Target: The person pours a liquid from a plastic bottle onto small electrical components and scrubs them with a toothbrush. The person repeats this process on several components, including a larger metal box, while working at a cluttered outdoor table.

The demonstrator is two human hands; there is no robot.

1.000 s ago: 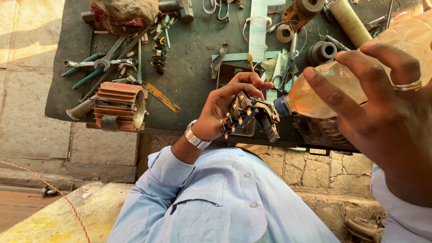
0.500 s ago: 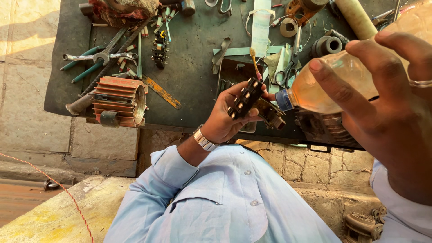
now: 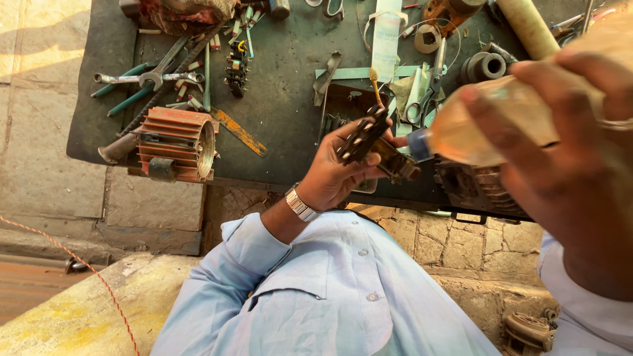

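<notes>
My left hand [image 3: 328,177], with a metal watch on the wrist, is shut on a small black electrical part [image 3: 363,135] with metal terminals, held up over the edge of the dark mat [image 3: 290,99]. My right hand [image 3: 560,178], close to the camera and wearing a ring, grips a clear plastic bottle [image 3: 478,125] of amber liquid. The bottle's blue nozzle [image 3: 417,145] points left at the part and almost touches it. A brown piece hangs below the part, next to the nozzle.
A red finned motor housing [image 3: 175,142] lies at the mat's left edge. Wrenches and pliers [image 3: 151,78], scissors [image 3: 422,105], a cardboard tube [image 3: 527,26] and several small parts litter the mat. A dark motor body [image 3: 475,191] sits under the bottle. Stone paving lies below.
My left hand has turned the black part more upright and lifted it a little. The bottle's nozzle has come closer to the part.
</notes>
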